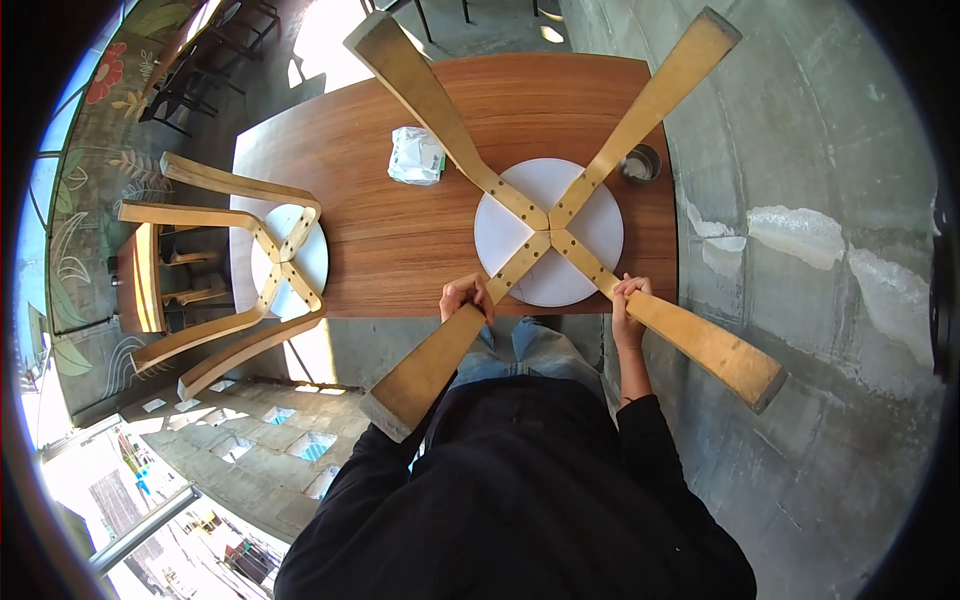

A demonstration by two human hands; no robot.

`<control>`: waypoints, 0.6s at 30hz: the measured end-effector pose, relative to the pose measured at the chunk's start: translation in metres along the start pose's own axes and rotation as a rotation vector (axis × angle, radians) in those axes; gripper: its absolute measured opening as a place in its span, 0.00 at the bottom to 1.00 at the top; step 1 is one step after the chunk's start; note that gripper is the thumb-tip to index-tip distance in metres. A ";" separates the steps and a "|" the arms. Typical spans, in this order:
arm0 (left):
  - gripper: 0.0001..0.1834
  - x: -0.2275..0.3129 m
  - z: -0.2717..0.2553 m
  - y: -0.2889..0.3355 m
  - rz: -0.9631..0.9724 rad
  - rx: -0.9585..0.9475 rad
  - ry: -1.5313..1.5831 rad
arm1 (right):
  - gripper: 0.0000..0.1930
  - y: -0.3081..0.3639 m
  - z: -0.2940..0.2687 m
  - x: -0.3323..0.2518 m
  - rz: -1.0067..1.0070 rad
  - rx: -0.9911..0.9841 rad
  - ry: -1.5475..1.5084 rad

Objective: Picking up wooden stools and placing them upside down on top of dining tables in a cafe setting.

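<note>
An upturned stool [518, 285] with a round white seat and bent wooden legs rests seat-down on the wooden table [380, 265]. Its legs spread upward from a cross of screwed plates at the seat's middle. My left hand [466, 296] is wrapped round the near left leg, close to the bend. On the near right leg, my right hand [630, 305] is closed in the same way. A second upturned stool [313, 255] of the same kind stands at the table's left end, with neither hand near it.
Behind the left hand's stool leg, a white plastic packet [416, 156] lies on the table. A round metal tin [640, 164] sits at the right edge, by the rough concrete wall [800, 180]. Dark chairs and another table [185, 55] stand far left. A wooden stool [145, 280] is beyond the left end.
</note>
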State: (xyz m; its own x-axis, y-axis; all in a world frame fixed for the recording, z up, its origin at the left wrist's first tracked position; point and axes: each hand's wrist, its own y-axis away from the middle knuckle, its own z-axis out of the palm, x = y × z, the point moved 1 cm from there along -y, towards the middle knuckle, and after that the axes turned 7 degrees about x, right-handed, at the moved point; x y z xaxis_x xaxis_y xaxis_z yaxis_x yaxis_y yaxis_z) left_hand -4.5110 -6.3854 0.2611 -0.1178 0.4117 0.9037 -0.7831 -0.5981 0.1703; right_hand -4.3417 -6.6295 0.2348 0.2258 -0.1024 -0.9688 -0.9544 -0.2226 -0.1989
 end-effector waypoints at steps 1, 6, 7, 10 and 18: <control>0.37 0.001 0.000 -0.001 -0.001 -0.001 -0.001 | 0.09 -0.001 0.000 0.000 0.004 -0.002 0.003; 0.38 0.004 -0.007 -0.005 0.017 -0.130 -0.058 | 0.09 0.000 0.001 -0.002 0.015 -0.001 -0.012; 0.38 0.004 -0.009 -0.004 0.019 -0.120 -0.060 | 0.09 0.001 0.002 -0.001 0.017 -0.010 -0.016; 0.38 0.001 -0.010 -0.001 0.034 -0.047 -0.083 | 0.09 0.003 0.001 0.002 0.018 -0.006 -0.064; 0.19 0.045 -0.025 0.028 0.189 0.244 -0.238 | 0.19 0.035 0.013 -0.012 0.179 0.226 0.103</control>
State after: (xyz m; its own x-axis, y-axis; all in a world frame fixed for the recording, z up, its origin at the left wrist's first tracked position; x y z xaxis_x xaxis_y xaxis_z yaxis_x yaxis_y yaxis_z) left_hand -4.5537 -6.3666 0.2966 -0.0788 0.1244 0.9891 -0.5896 -0.8059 0.0544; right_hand -4.3803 -6.6237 0.2375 0.0574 -0.2213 -0.9735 -0.9975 0.0279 -0.0651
